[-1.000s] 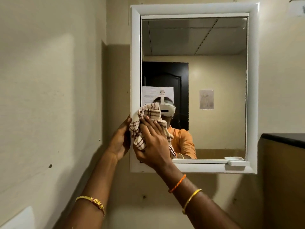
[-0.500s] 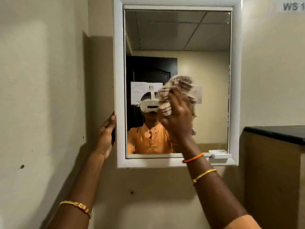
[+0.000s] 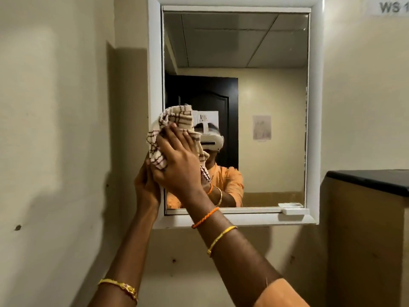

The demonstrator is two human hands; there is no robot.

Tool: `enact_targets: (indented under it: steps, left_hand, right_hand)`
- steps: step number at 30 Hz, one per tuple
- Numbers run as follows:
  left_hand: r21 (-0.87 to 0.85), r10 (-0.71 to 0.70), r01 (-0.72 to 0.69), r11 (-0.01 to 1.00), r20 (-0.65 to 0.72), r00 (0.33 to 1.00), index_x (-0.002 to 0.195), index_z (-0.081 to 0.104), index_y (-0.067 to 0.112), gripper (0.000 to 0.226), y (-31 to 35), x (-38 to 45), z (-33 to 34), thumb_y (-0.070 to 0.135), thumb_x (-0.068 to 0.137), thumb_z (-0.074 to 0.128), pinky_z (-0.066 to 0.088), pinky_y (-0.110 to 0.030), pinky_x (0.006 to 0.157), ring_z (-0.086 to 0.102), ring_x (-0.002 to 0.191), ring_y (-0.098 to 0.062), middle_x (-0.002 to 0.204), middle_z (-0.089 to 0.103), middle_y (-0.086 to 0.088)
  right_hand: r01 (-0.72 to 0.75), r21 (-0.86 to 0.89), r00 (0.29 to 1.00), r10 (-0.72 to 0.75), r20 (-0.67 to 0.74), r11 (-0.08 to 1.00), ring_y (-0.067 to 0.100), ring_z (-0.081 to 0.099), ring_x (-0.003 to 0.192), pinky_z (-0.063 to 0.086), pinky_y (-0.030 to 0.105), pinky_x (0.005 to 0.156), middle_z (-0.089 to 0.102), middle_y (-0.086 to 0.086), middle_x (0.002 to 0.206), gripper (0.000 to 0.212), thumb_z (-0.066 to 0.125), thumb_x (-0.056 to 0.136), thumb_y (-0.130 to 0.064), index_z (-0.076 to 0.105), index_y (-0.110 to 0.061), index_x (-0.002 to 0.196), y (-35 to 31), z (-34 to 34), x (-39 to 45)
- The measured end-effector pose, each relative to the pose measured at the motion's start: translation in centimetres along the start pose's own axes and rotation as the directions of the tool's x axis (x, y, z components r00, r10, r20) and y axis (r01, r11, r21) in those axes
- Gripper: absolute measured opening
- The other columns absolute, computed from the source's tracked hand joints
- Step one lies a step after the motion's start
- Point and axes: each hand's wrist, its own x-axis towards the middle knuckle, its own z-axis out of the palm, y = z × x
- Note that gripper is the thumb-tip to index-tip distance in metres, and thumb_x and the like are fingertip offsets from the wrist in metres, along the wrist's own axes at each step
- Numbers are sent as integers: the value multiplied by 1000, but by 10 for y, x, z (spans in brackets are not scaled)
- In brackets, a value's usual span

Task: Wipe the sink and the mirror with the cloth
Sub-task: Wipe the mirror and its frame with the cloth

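A mirror (image 3: 265, 107) in a white frame (image 3: 155, 63) hangs on the beige wall ahead. My right hand (image 3: 177, 165) presses a bunched beige cloth with brown checks (image 3: 168, 122) against the glass at its lower left, over the frame's left edge. My left hand (image 3: 146, 187) grips the outer left side of the frame just below the cloth, partly hidden behind my right hand. The sink is out of view.
A small white ledge (image 3: 294, 210) juts from the frame's lower right corner. A brown cabinet with a black top (image 3: 371, 180) stands close on the right. A side wall (image 3: 55, 129) closes in on the left. The glass reflects a dark door and a person.
My right hand has swept the cloth from the middle of the glass back to its lower left edge. My left hand has stayed on the frame's left side.
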Motion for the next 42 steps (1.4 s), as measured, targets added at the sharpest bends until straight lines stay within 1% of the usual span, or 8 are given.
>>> enact_targets:
  steps: [5, 10, 13, 19, 27, 32, 38, 42]
  left_hand:
    - [196, 47, -33, 980, -63, 997, 124, 50, 12, 29, 9, -4, 1, 18, 100, 37, 44, -8, 83, 58, 87, 12, 100, 63, 9]
    - [348, 54, -16, 937, -99, 994, 128, 53, 3, 44, 6, -11, -2, 33, 98, 38, 38, -25, 102, 50, 121, -15, 125, 57, -4]
    - [412, 85, -26, 911, -125, 988, 113, 53, -13, 52, 0, -19, -6, 34, 99, 34, 40, -46, 101, 49, 117, -41, 121, 55, -33]
    - [470, 77, -2, 883, -140, 987, 107, 40, -23, 58, -9, -35, -9, 34, 100, 31, 36, -59, 97, 42, 110, -55, 115, 43, -45]
    - [496, 109, -32, 868, -129, 986, 105, 49, -17, 54, -9, -35, -11, 33, 100, 30, 41, -51, 96, 48, 106, -49, 108, 51, -42]
    - [503, 144, -75, 861, -99, 985, 92, 50, -12, 47, -8, -39, -6, 30, 101, 29, 41, -35, 69, 42, 76, -37, 72, 45, -26]
    - [530, 172, -91, 843, -105, 979, 75, 36, 9, 33, -14, -38, -7, 28, 102, 28, 32, -7, 53, 42, 50, 9, 57, 34, 4]
    - [528, 170, -108, 843, -71, 983, 89, 50, -6, 43, -16, -37, -13, 30, 101, 29, 41, -33, 76, 58, 81, -15, 83, 59, -21]
  right_hand:
    - [12, -88, 1000, -13, -17, 996, 27, 37, 138, 19, 40, 117, 49, 11, 142, 52, 59, 76, -36, 59, -15, 123, 27, -21, -7]
    - [-157, -132, 981, 139, -136, 979, 23, 38, 137, 26, 45, 114, 49, 10, 142, 47, 62, 80, -39, 61, -16, 122, 88, -76, -25]
    - [-255, -143, 950, 220, -219, 956, 27, 42, 133, 32, 49, 110, 52, 13, 139, 48, 65, 79, -37, 61, -12, 119, 130, -117, -35]
    - [-314, -130, 918, 266, -294, 940, 33, 43, 133, 34, 54, 108, 52, 20, 137, 56, 53, 80, -40, 59, -3, 121, 161, -150, -55]
    - [-378, 110, 870, 393, -297, 919, 23, 32, 140, 27, 45, 115, 44, 14, 144, 53, 56, 82, -25, 51, -2, 129, 157, -146, -85]
    - [-444, 170, 845, 475, -247, 879, 21, 26, 142, 23, 35, 117, 37, 11, 149, 52, 57, 82, -24, 49, -4, 129, 151, -146, -102]
    - [-416, 311, 844, 490, -216, 854, 29, 44, 124, 35, 29, 107, 48, 24, 133, 54, 63, 77, -17, 48, 2, 125, 97, -100, -95]
    - [-335, 345, 899, 407, -160, 877, 27, 36, 136, 29, 45, 112, 44, 22, 140, 49, 67, 76, -1, 51, 3, 122, 46, -54, -101]
